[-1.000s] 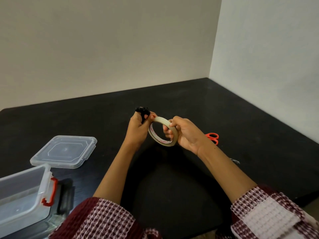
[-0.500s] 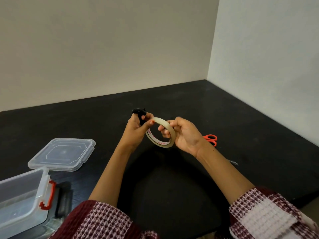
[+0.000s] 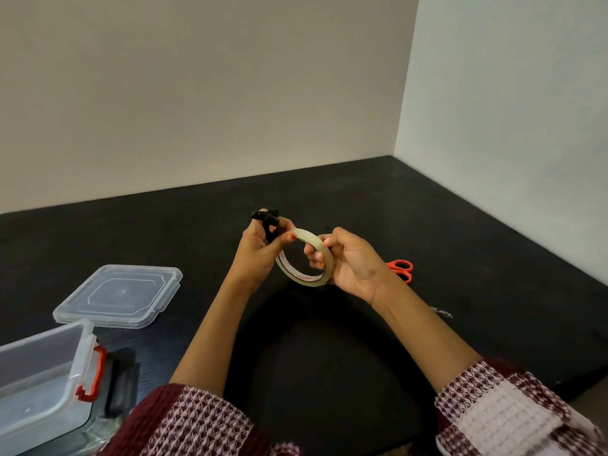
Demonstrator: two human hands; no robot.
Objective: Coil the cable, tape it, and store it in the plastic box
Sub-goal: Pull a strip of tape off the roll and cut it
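My left hand [image 3: 260, 255] grips a small coil of black cable [image 3: 267, 218], most of it hidden in the fist, and its thumb tip touches the rim of a roll of clear tape [image 3: 307, 258]. My right hand [image 3: 352, 261] holds the tape roll upright above the black table, with fingers through its hole. The clear plastic box [image 3: 42, 376] with a red latch stands open at the lower left. Its clear lid [image 3: 120, 296] lies flat beside it.
Orange-handled scissors [image 3: 402, 268] lie on the black table [image 3: 460, 241] just behind my right wrist. A small shiny scrap [image 3: 442, 312] rests right of my right forearm. Walls close the table at the back and right. A dark flat object [image 3: 120, 380] lies beside the box.
Both hands have kept the cable and tape roll in almost the same place. My left thumb has shifted slightly along the roll's rim.
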